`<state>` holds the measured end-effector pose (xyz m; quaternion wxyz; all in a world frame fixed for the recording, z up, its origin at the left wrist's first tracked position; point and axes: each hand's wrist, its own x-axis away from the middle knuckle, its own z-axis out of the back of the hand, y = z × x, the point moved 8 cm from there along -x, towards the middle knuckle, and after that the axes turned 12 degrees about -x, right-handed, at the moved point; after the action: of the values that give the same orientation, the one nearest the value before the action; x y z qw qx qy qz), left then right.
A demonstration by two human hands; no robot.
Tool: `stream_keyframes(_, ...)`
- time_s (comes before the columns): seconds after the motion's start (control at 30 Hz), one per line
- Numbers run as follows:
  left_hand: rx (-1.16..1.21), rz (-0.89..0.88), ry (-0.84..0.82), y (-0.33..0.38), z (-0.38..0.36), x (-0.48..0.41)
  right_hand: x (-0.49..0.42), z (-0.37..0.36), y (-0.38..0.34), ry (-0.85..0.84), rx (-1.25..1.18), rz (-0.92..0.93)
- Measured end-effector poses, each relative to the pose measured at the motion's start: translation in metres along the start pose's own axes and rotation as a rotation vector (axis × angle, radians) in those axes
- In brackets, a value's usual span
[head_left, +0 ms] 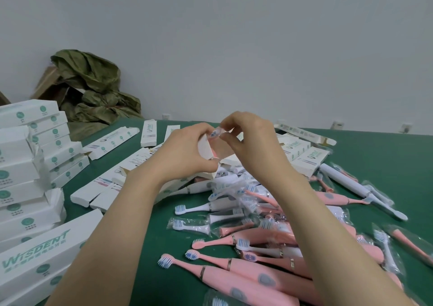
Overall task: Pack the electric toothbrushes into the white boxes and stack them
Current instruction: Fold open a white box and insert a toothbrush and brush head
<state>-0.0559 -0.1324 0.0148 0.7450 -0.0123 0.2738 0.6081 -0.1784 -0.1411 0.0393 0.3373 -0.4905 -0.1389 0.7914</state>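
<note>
Above the green table [375, 160], the left hand [185, 151] is gripping an open white box [203, 148] with something pink showing inside. The right hand [253, 141] is pinching a blue-bristled brush head in a clear bag [216, 133] at the box's mouth. Pink and white toothbrushes [269, 247] are lying heaped below.

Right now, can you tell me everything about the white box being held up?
The white box looks like thin cardboard, held above the green table with its open end tilted up. The left hand grips its side. Inside shows something pink. The right hand pinches a wrapped brush head at its mouth.
</note>
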Motion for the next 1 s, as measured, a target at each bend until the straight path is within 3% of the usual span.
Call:
stream_keyframes(0.07, 0.017, -0.012, 0.020, 0.004, 0.004, 0.001, 0.003, -0.004, -0.002, 0.022, 0.062, 0.035)
stream_keyframes(0.2, -0.041, -0.018, 0.063, 0.002, 0.020, 0.003, 0.008, -0.026, -0.010, -0.187, -0.038, 0.080)
stream_keyframes(0.33, -0.052, 0.074, 0.166, -0.022, 0.045, 0.008, -0.007, 0.000, 0.015, 0.124, -0.309, -0.114)
stream_keyframes(0.37, -0.037, 0.098, 0.193, -0.028, 0.050, 0.009, -0.011, -0.004, 0.025, 0.132, -0.279, -0.175)
stream_keyframes(0.43, -0.004, 0.136, 0.217, -0.037, 0.056, 0.012, -0.019, -0.034, 0.037, -0.054, -0.086, -0.229)
stream_keyframes(0.53, -0.013, 0.145, 0.214, -0.041, 0.056, 0.013, -0.012, -0.098, 0.046, -0.520, 0.139, -0.151)
stream_keyframes(0.6, -0.011, 0.139, 0.209, -0.041, 0.054, 0.012, -0.005, -0.124, 0.057, -0.670, 0.228, -0.133)
stream_keyframes(0.77, -0.003, 0.115, 0.208, -0.038, 0.053, 0.010, -0.006, -0.143, 0.077, -0.743, 0.398, -0.081)
stream_keyframes(1.0, -0.016, 0.094, 0.188, -0.034, 0.050, 0.009, 0.003, -0.148, 0.087, -0.717, 0.452, -0.048)
